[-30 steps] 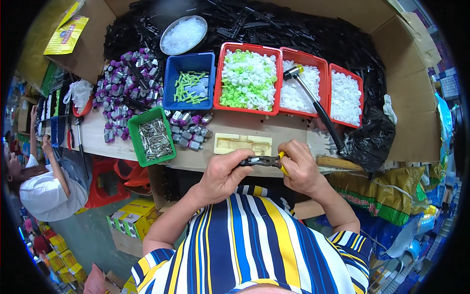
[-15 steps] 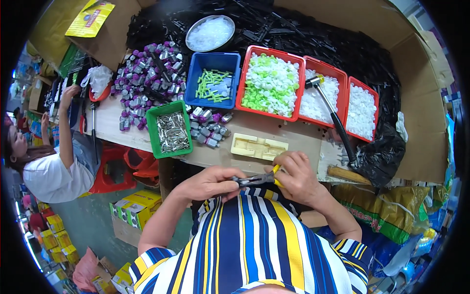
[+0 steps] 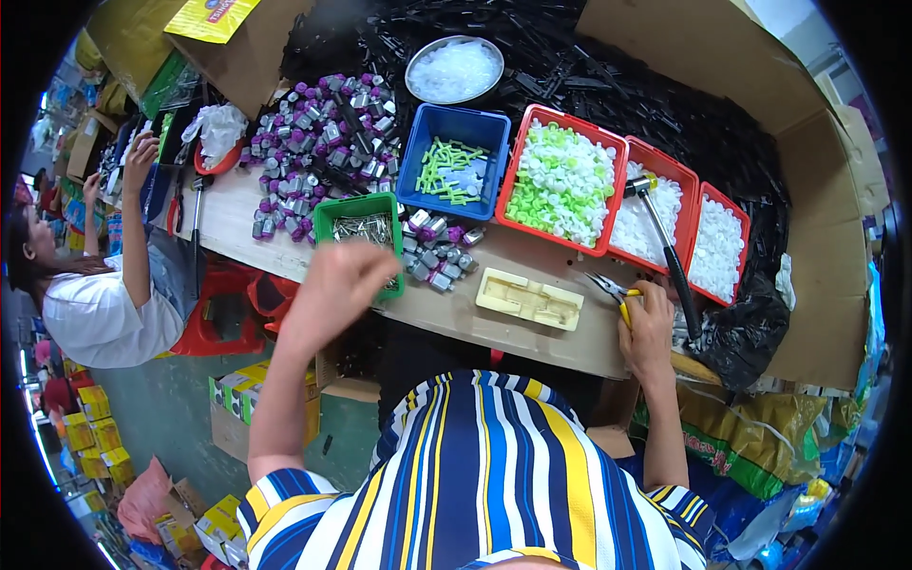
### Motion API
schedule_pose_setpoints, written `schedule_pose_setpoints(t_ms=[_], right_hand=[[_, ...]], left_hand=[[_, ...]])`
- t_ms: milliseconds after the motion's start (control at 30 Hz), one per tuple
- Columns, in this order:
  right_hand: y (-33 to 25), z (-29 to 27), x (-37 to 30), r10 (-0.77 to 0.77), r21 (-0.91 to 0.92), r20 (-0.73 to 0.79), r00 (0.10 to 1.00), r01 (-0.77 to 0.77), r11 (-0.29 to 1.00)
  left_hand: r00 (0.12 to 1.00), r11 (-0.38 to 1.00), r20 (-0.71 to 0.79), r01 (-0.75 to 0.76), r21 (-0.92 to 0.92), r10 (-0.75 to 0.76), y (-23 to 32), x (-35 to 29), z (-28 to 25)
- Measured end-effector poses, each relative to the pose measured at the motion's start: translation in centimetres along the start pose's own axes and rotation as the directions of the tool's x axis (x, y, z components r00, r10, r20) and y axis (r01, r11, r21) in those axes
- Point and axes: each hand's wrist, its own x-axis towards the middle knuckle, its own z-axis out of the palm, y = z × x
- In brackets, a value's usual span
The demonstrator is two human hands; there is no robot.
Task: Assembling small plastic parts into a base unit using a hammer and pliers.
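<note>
My right hand (image 3: 650, 332) is closed around the yellow handles of a pair of pliers (image 3: 622, 296), at the table's front right. Their jaws are parted and point left, with nothing visible between them. Blurred by motion, my left hand (image 3: 340, 290) is over the near edge of a green bin (image 3: 397, 237) of small metal pins. Its fingers are smeared, so whether they hold anything does not show. Between my hands lies a cream moulded block (image 3: 529, 298) with recesses in its top.
A blue bin (image 3: 407, 161) holds green and clear pieces; red bins (image 3: 548, 238) hold green and white caps. A hammer (image 3: 667, 249) leans across the right bins. Silver-and-purple parts (image 3: 328, 142) are piled left, black parts behind. A co-worker (image 3: 104, 304) sits at far left.
My hands have come apart. The left one went left to the green bin; the right carried the pliers right. The black piece between them is out of sight. The view has shifted slightly.
</note>
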Motion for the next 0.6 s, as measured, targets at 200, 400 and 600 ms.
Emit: schedule_pose_setpoints(t_ms=[200, 400, 600], right_hand=[[0.2, 0.4, -0.6, 0.028, 0.026, -0.013, 1.000, -0.028, 0.999], [0.2, -0.2, -1.1, 0.044, 0.034, -0.018, 0.999, -0.043, 0.998], [-1.0, -0.7, 0.0, -0.035, 0.024, -0.135, 0.990, 0.039, 0.999]], left_hand=[[0.881, 0.896, -0.473, 0.195, 0.400, 0.019, -3.6, 9.8, -2.0], [0.860, 0.800, -0.502, 0.359, 0.480, -0.085, -7.0, 12.4, -1.5], [0.805, 0.980, -0.578, 0.195, 0.046, -0.133, -4.8, 10.2, -2.2]])
